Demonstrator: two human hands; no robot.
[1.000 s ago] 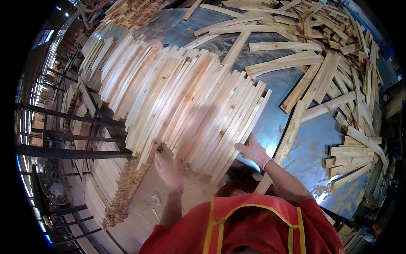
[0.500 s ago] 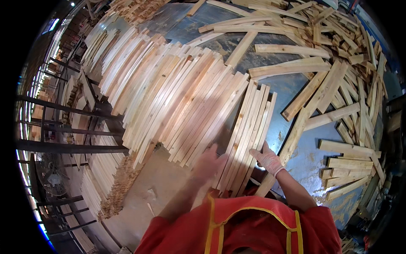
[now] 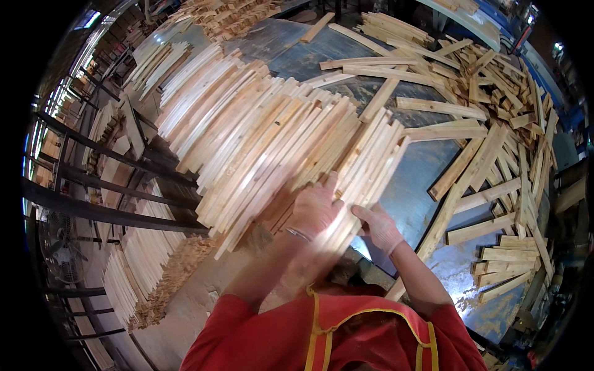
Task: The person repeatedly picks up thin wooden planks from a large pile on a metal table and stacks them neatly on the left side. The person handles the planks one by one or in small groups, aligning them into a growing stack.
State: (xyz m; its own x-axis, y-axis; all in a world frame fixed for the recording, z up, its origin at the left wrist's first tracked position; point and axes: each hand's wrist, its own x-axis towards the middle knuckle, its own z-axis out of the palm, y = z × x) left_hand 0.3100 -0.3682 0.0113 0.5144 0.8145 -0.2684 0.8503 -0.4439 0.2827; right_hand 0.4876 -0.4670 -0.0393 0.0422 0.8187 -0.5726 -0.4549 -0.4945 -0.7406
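While your left hand (image 3: 314, 209) and right hand (image 3: 380, 227) clasp the slat bundle (image 3: 373, 167) from both sides, right of the long slat row (image 3: 247, 130), you're apparently gathering, which next calls for even inward pressure.

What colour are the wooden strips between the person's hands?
The wooden strips are pale cream to light tan, best seen in the head view.

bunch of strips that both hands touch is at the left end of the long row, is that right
Not quite: the head view shows the bunch of strips at the right end of the long row, not the left. The left hand and right hand do both touch it.
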